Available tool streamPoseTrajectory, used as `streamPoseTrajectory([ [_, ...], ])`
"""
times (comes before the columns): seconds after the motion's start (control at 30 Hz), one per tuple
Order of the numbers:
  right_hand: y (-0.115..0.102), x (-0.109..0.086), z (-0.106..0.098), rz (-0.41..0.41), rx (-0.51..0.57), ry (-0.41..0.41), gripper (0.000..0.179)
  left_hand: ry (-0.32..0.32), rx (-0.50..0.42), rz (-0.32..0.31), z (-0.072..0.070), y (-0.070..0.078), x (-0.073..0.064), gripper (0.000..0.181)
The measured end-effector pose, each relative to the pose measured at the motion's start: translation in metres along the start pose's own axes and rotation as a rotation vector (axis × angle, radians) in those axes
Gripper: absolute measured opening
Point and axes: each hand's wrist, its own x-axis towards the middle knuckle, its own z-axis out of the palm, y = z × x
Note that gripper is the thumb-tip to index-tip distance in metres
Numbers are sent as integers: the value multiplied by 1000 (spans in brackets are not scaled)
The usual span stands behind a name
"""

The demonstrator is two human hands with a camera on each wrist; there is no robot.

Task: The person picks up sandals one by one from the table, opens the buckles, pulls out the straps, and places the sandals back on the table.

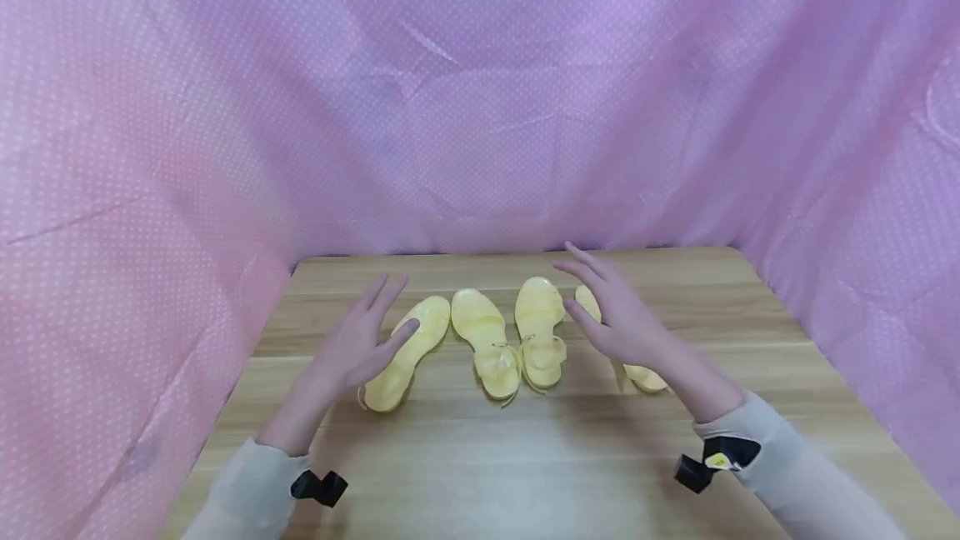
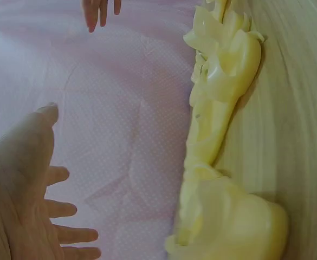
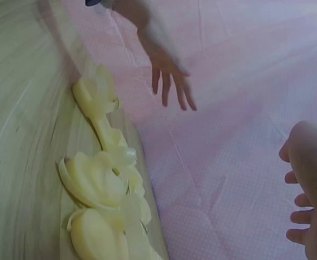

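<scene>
Yellow flat sandals lie in a row on the wooden table. My left hand point(image 1: 360, 344) is held in the air with its fingers spread, above the leftmost sandal point(image 1: 388, 388) and partly covering it in the head view. Two sandals lie between the hands: one tilted point(image 1: 477, 322), the other nearly straight point(image 1: 537, 307), their heel ends and straps close together. Over the rightmost sandal point(image 1: 647, 378) hovers my right hand point(image 1: 618, 319), fingers extended, hiding its middle. Both wrist views show the left hand point(image 2: 20, 184) and right hand point(image 3: 316, 184) apart from the sandals, holding nothing.
Pink dotted cloth point(image 1: 480, 132) hangs behind the table and along both sides. The wood-grain tabletop point(image 1: 465, 473) extends in front of the sandals towards the person. A small black camera point(image 1: 318, 488) is strapped at the left wrist, another point(image 1: 693, 473) at the right.
</scene>
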Motion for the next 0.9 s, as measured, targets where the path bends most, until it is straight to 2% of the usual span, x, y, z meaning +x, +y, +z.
streamPoseTrajectory([
  [0.17, -14, 12, 15, -9, 38, -14, 52, 40, -101, -36, 13, -10, -4, 72],
  [0.37, -29, 30, 43, -64, 82, -48, 54, 46, -154, -76, 28, -23, -2, 69],
  [0.67, -57, 52, 82, -87, 152, -143, 55, -7, -214, -115, 42, -50, 24, 62],
  [0.8, -65, 57, 97, -104, 170, -186, 53, -40, -231, -143, 45, -57, 30, 63],
  [0.9, -70, 56, 109, -118, 190, -225, 50, -69, -286, -163, 47, -62, 32, 62],
])
